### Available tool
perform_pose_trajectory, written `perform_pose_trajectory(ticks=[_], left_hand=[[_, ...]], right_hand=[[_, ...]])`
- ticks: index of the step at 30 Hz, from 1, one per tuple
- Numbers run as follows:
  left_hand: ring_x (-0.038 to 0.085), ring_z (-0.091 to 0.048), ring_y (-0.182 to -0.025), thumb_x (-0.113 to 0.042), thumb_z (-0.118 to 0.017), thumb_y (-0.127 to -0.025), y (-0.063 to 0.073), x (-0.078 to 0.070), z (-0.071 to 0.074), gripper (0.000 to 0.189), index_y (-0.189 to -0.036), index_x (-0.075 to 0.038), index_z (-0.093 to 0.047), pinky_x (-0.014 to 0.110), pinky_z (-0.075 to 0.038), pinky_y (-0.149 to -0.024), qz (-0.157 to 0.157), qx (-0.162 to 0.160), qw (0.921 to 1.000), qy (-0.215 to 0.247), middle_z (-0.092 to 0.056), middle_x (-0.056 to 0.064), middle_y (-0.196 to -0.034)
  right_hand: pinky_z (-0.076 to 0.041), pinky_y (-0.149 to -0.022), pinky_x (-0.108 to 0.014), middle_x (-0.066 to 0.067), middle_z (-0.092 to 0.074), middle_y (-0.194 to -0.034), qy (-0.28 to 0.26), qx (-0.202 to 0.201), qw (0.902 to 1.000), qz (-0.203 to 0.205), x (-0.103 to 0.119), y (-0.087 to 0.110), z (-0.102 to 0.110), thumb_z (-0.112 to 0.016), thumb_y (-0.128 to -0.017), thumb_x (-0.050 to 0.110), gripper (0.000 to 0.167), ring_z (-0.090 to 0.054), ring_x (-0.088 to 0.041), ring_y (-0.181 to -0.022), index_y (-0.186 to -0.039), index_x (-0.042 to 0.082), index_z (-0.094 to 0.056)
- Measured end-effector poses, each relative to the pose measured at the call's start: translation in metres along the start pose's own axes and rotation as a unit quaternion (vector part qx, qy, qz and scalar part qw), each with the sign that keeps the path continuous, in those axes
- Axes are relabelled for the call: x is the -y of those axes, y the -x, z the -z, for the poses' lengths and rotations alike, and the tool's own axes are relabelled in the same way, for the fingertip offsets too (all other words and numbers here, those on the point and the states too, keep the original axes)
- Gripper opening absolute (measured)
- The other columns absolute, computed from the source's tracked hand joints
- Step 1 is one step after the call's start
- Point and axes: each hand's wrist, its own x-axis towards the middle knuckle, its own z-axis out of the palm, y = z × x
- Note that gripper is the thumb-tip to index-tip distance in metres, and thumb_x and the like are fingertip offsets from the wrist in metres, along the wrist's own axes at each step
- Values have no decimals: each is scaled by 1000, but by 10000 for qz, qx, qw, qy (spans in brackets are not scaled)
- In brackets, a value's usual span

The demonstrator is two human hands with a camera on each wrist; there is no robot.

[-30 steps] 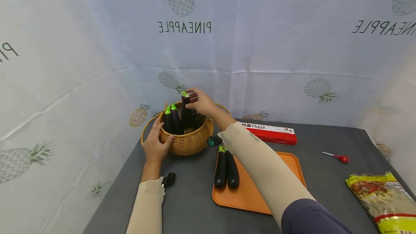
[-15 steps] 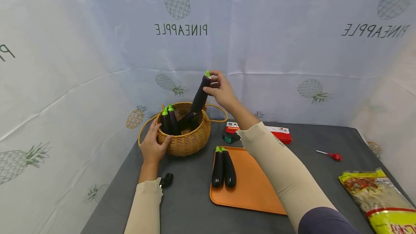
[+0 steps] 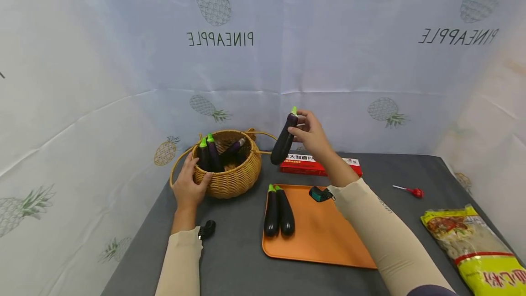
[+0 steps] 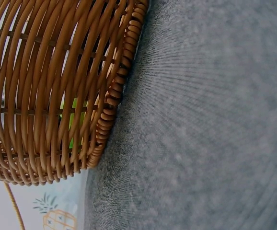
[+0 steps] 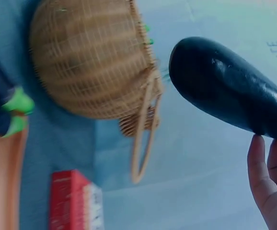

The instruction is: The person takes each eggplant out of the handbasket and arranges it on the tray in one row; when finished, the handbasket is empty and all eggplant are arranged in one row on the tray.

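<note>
My right hand (image 3: 311,135) pinches a dark purple eggplant (image 3: 284,138) near its green stem, holding it tilted in the air right of the basket. In the right wrist view the same eggplant (image 5: 229,86) hangs with its rounded end away from the fingers. My left hand (image 3: 190,185) rests on the near left side of the wicker basket (image 3: 232,184), thumb and fingers at its rim. Inside stand two eggplants (image 3: 215,152) with green stems, and another dark one (image 3: 235,146) leans against the far wall. The left wrist view shows mostly the basket's woven side (image 4: 47,86).
An orange tray (image 3: 324,236) bears two eggplants (image 3: 272,214) lying side by side at its left. Behind it lies a red pasta box (image 3: 304,168). A red lollipop (image 3: 417,192) and a yellow food bag (image 3: 472,245) are on the right. The basket's handle (image 3: 265,136) sticks out sideways.
My right hand has lifted the eggplant out of the basket and carried it right, then somewhat lower. The left hand has stayed at the basket rim. Another eggplant inside now leans over.
</note>
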Motion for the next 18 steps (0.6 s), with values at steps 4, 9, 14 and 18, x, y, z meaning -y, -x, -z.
perform_pose_trajectory(ticks=[4,9,14,18], left_hand=[[37,-57,-116,-75,-45,-86,3,1,0,81,-132,-11,-59,56,-42,-62,42,-38,10000,-18,-44,-1,-149],[38,-58,-113,-75,-46,-86,3,2,-1,80,-132,-11,-60,55,-42,-60,41,-76,10000,-44,-46,2,-148],[38,-58,-113,-75,-45,-86,1,-1,-1,81,-131,-10,-60,55,-42,-59,-31,-133,9999,-23,-46,2,-148],[39,-58,-112,-76,-44,-85,-1,-3,-2,81,-131,-10,-60,54,-41,-58,-65,-123,9999,-30,-46,2,-147]], right_hand=[[-53,-82,-48,-20,-51,-121,81,88,9996,-243,-19,17,8,-65,-94,13,57,-58,-32,-104,-144,8,-38],[-54,-78,-44,-22,-51,-120,-3,189,9985,-507,-46,38,20,-63,-94,13,57,-58,-33,-105,-145,6,-37],[-55,-76,-46,-22,-51,-122,70,47,9959,-899,-69,59,29,-63,-94,11,56,-58,-35,-107,-144,7,-38],[-53,-78,-49,-23,-51,-122,100,-61,9914,-1306,-83,74,33,-62,-94,11,56,-58,-35,-105,-144,6,-38]])
